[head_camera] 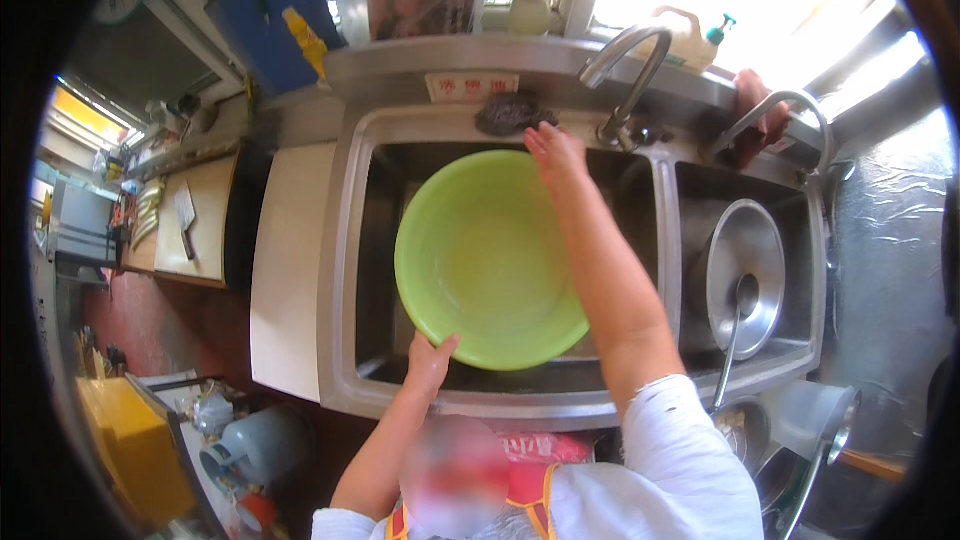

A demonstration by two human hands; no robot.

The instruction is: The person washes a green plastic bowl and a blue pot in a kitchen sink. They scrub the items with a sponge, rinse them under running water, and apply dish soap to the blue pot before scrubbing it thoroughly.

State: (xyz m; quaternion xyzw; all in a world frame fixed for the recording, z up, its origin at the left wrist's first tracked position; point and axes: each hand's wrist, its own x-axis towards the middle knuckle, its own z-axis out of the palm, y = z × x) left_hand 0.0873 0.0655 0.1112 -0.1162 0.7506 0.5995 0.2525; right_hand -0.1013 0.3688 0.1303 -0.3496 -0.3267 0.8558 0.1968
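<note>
A large light-green plastic basin [487,262] sits in the left bowl of a stainless steel double sink [664,255]. My left hand [431,364] grips its near-left rim, thumb over the edge. Across the basin's right side reaches my right arm. My right hand [559,150] is at the back ledge of the sink, fingers extended, beside a dark scouring pad [514,114]. Whether the fingertips touch the pad cannot be told. The basin's inside looks smooth, with some shine at the bottom. My right forearm hides part of its right rim.
A curved faucet [630,75] rises behind the sink, with a second spout [780,101] to its right. The right bowl holds a metal basin [739,255] with a ladle [731,356]. Left lie a white board [292,270] and a cleaver [185,214]. A gas cylinder [262,442] stands lower left.
</note>
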